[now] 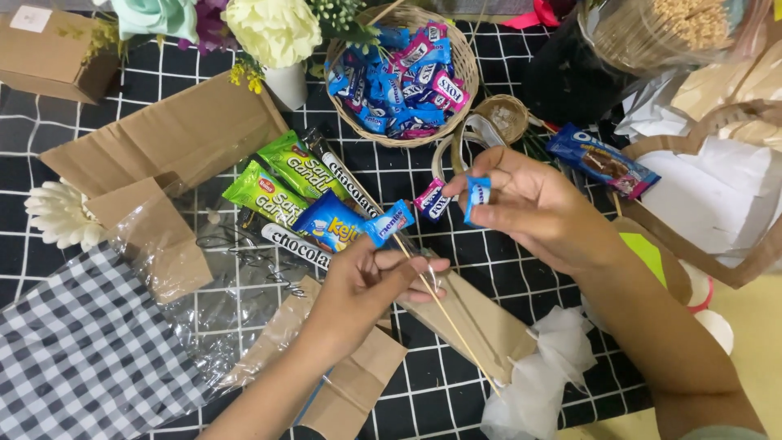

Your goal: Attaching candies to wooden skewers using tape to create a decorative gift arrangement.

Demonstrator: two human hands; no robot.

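Left hand (pixel 371 281) pinches a skewer (pixel 444 311) topped with a blue candy (pixel 389 222); right hand (pixel 525 204) grips another blue sweet (pixel 477 197), mid-counter, seemingly awaiting attachment.

Brightness: bright, even, soft light from above.
Shadows: faint and short, a soft one under the left hand (pixel 371 281) on the cloth (pixel 489 269).
Glare: pale sheen on the cellophane (pixel 236 301) and on the candy wrappers in the basket (pixel 466 65).
Overexposure: white paper (pixel 717 187) and cream flower (pixel 273 28) nearly washed out.
Focus: centre sharp; slight softness on the right hand (pixel 533 208).
Edges: top corners a little soft, mild wide-angle bend.
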